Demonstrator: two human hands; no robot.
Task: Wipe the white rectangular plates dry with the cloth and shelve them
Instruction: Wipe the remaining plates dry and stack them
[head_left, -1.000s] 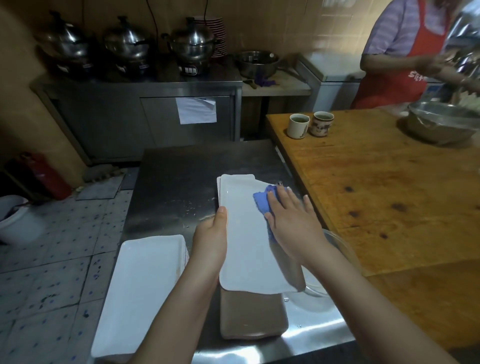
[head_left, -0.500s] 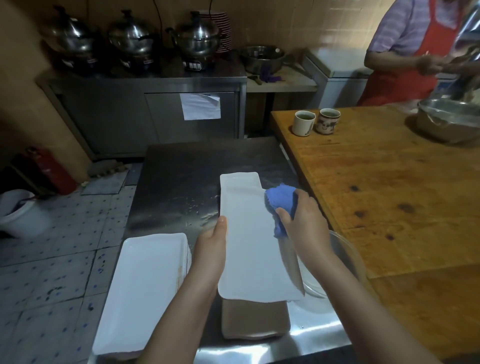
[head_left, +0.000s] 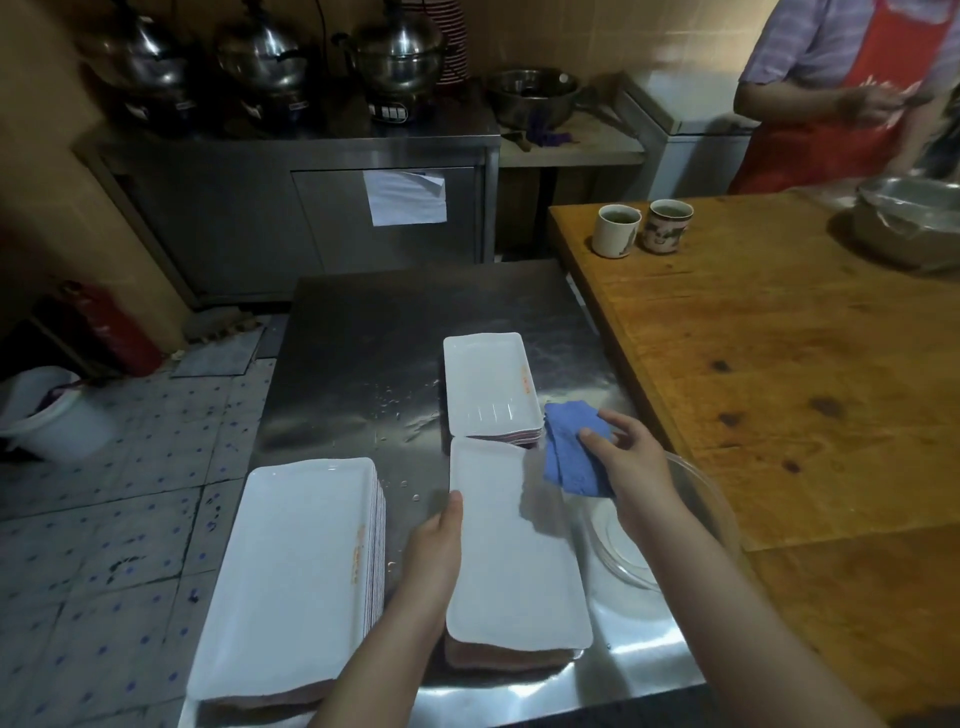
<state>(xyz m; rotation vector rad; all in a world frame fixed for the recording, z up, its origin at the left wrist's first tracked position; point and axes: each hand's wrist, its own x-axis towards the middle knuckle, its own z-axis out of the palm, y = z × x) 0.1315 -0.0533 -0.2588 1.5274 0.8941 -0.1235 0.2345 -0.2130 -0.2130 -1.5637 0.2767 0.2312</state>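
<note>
Cloth (head_left: 571, 452) now off the plate (head_left: 511, 545), right hand (head_left: 631, 467) beside it.

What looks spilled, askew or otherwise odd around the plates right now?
Only small things. Water drops lie scattered on the steel table, left of the far plate stack. The paper sheet on the cabinet door has a corner peeling away. The held plate and blue cloth look fine.
</note>
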